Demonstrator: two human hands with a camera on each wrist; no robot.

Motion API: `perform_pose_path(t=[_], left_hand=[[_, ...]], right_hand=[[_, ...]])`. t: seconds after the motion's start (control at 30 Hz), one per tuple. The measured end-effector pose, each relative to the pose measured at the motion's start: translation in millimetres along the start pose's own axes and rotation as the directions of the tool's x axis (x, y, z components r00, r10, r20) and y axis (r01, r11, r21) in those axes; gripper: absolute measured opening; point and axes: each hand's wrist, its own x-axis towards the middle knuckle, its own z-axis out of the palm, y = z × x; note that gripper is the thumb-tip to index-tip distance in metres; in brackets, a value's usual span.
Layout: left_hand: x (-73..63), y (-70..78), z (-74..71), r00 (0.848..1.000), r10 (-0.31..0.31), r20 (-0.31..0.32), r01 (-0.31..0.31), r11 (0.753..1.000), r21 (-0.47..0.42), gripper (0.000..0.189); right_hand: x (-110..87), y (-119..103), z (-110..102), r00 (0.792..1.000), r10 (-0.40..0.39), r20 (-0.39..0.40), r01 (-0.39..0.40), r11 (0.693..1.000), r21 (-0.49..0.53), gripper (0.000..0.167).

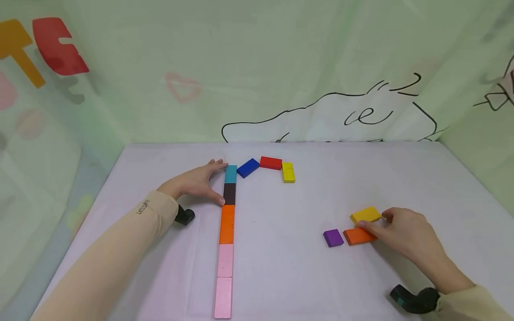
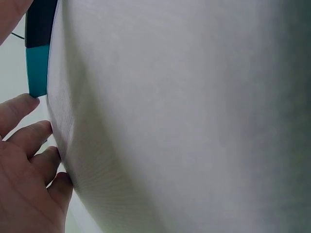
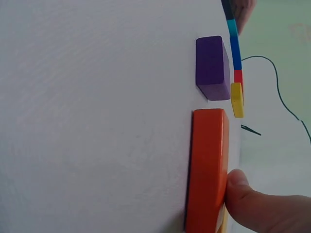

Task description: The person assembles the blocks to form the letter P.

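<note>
Right hand (image 1: 409, 234) pinching amber block (image 1: 365, 215); left hand (image 1: 196, 180) spread beside teal block (image 1: 230, 174) and dark brown block (image 1: 229, 194)

Right grip: nearly closed, thumb at the amber block's near edge, index finger at its right end. Contact between the thumb and the red-orange block (image 1: 355, 237), directly on the near side of the grip, cannot be told. One purple block (image 1: 333, 238) lies just left of the red-orange block.

Left grip: wide, thumb and index finger apart. Index fingertip touches the teal block's far end; thumb tip sits at the dark brown block's near left corner. Remaining fingers extend past the teal end.

Near side of the left thumb, in line: one orange block (image 1: 226, 224), two pink blocks (image 1: 225, 260). Right of the left fingertips, in an arc: one blue block (image 1: 248, 168), one red block (image 1: 271, 162), one lemon-yellow block (image 1: 288, 173).

Count: 11 blocks. Straight column 5, arc 3, group at right hand 3. All lie on one pale cloth-covered table (image 1: 281, 267), between and around the hands.
</note>
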Motion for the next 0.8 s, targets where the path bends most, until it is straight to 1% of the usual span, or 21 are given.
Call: perform_pose_path(t=[0.2,0.4,0.6,0.8], left_hand=[[-0.2,0.2,0.2,1.000,0.001,0.003,-0.001,1.000,-0.011,0.111],[0.4,-0.8,-0.2,1.000,0.010,0.002,-0.010,1.000,-0.015,0.111],[2.1,-3.1,-0.3,1.000,0.011,0.001,-0.011,1.000,-0.021,0.112],[2.3,-4.6,0.5,1.000,0.010,-0.001,-0.010,1.000,-0.023,0.112]], right_hand=[[4.3,-3,-1,1.000,-0.009,0.024,0.009,1.000,-0.028,0.082],[9.1,-6,-5,0.996,-0.055,0.069,0.058,0.997,-0.046,0.077],[16.0,-11,-13,0.987,-0.104,0.121,0.112,0.992,-0.061,0.080],[23.0,-24,-12,0.983,-0.117,0.142,0.125,0.991,-0.047,0.080]])
